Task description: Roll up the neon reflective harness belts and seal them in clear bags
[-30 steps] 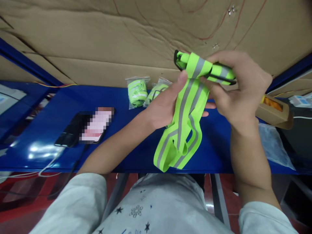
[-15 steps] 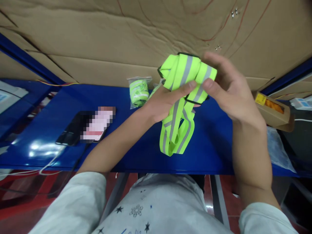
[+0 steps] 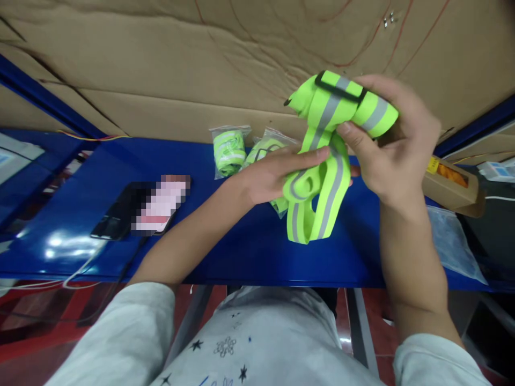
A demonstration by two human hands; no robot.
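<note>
Above the blue table, a neon yellow-green reflective strap (image 3: 328,115) with a grey stripe and black buckles is held between both hands. My right hand (image 3: 396,139) is closed around the upper folded bundle, its thumb pressing the front. Lower down, my left hand (image 3: 277,169) pinches the strap, thumb in front and fingers behind it. Loops of the strap hang below my left hand. Behind my left wrist lie two clear bags of similar straps: one bag (image 3: 229,153) in full view, the other bag (image 3: 269,145) partly covered by the hand.
Two phones, a black one (image 3: 120,212) and one with a blurred screen (image 3: 161,203), lie on the blue table (image 3: 225,236) at left with cables. At right are a cardboard box (image 3: 454,185) and a clear plastic bag (image 3: 454,244). A cardboard panel (image 3: 161,69) stands behind.
Both the strap and my right hand have shifted up and right, and the bundle has turned. My left hand has slid lower on the strap, uncovering more of the second bag.
</note>
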